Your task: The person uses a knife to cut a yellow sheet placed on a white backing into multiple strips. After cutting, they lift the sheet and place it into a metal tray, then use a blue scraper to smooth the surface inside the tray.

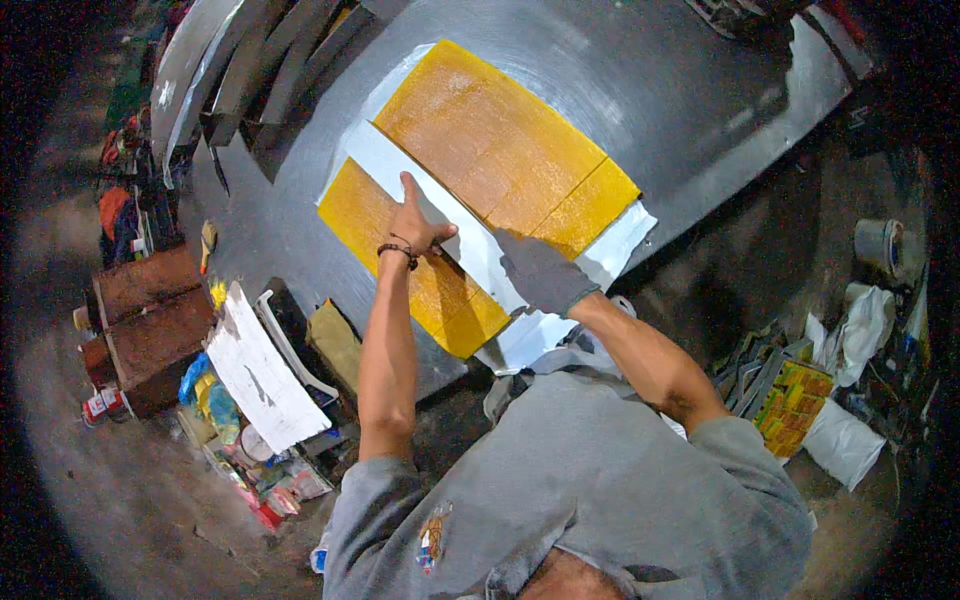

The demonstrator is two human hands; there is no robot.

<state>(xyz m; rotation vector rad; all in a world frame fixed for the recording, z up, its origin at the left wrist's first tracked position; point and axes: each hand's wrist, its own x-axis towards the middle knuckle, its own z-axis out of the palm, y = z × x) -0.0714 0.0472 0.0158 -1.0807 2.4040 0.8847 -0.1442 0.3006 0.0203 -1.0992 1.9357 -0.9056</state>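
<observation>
Panels (480, 140), glossy yellow, flanked a white strip (378, 152). Over it, the left hand (418, 222) spread wide; at that hand's four o'clock was the gloved right hand (548, 277), hold unclear.

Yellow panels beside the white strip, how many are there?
2: a wider panel beyond the white strip and a narrower panel on its near left side, partly under the left hand. Any lying underneath would be hidden.
</observation>
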